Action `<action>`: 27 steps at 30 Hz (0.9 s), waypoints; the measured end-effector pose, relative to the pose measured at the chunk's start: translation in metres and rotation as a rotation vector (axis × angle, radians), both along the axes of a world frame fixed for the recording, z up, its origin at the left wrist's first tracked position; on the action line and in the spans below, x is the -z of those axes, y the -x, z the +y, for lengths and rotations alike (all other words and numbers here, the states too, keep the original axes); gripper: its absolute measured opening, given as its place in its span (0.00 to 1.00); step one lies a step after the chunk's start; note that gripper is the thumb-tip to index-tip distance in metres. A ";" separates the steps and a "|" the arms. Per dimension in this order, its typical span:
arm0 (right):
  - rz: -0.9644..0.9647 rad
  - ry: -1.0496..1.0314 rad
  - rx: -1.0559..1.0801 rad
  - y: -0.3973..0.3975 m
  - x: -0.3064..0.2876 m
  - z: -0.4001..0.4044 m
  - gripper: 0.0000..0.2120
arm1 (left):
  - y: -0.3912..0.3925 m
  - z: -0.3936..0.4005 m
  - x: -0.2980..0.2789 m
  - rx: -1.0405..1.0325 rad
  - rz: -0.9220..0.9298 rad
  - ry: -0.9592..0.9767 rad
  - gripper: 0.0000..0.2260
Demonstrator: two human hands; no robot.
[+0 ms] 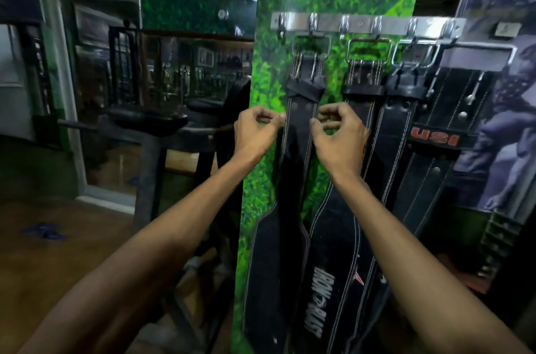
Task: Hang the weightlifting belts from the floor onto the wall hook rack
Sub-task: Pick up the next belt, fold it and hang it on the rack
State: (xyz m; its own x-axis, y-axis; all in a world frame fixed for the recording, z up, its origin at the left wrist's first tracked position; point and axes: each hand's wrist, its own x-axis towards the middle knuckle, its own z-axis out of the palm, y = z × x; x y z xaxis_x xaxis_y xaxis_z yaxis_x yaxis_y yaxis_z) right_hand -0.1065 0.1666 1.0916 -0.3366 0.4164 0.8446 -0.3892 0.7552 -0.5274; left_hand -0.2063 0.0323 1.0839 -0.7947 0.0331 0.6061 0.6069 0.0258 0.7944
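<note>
A steel hook rack [359,23] is fixed to the green leaf-pattern wall panel. Several black leather weightlifting belts hang from it by their buckles. The leftmost belt [300,127] hangs from its buckle [311,46] on the second hook. My left hand [256,129] pinches this belt's left edge just below the keeper loop. My right hand [338,129] pinches its right edge at the same height. To the right hang a belt with white lettering [359,110], a third belt [398,121], and a wide belt with a red USI label [435,139].
The rack's leftmost hook [280,27] carries nothing. A dark weight bench and machine frame [150,121] stand to the left in front of a mirror wall. Wooden floor [58,237] lies at lower left. A poster [499,121] covers the wall on the right.
</note>
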 end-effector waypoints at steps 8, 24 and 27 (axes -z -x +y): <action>-0.387 0.265 -0.149 -0.011 0.139 -0.018 0.09 | -0.037 -0.014 0.148 0.171 -0.312 0.097 0.17; -1.314 0.591 -0.317 -0.138 0.541 -0.057 0.06 | -0.200 -0.077 0.545 0.104 -1.045 0.405 0.23; -1.417 0.685 -0.264 -0.175 0.635 -0.072 0.08 | -0.240 -0.100 0.629 0.154 -1.116 0.536 0.19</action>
State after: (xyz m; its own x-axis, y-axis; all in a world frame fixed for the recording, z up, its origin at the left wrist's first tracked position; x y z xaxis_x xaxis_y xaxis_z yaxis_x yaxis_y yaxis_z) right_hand 0.0688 0.0951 0.4561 -0.7723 0.3743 -0.5132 0.6131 0.2276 -0.7565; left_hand 0.0338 -0.0675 0.4547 -0.8318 0.2061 -0.5154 -0.3664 0.4936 0.7887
